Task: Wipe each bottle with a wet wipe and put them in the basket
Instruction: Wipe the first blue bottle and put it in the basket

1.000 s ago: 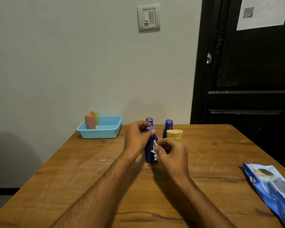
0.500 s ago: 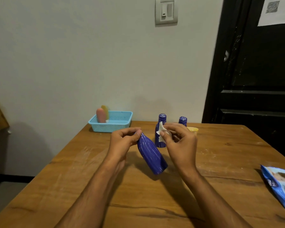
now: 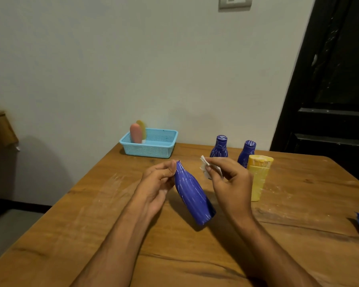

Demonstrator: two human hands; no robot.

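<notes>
left hand (image 3: 158,183) grips tilted blue bottle (image 3: 192,195) by its cap end | right hand (image 3: 228,181) pinches crumpled wet wipe (image 3: 205,165) just beside it

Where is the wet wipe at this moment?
In the head view, the wet wipe is pinched in the right hand, above the table, just right of the tilted blue bottle that the left hand holds.

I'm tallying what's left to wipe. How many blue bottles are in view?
3. One streaked blue plastic bottle is tilted in the left hand; two upright blue bottles, one and another, stand behind the right hand, partly hidden. More could be hidden.
</notes>
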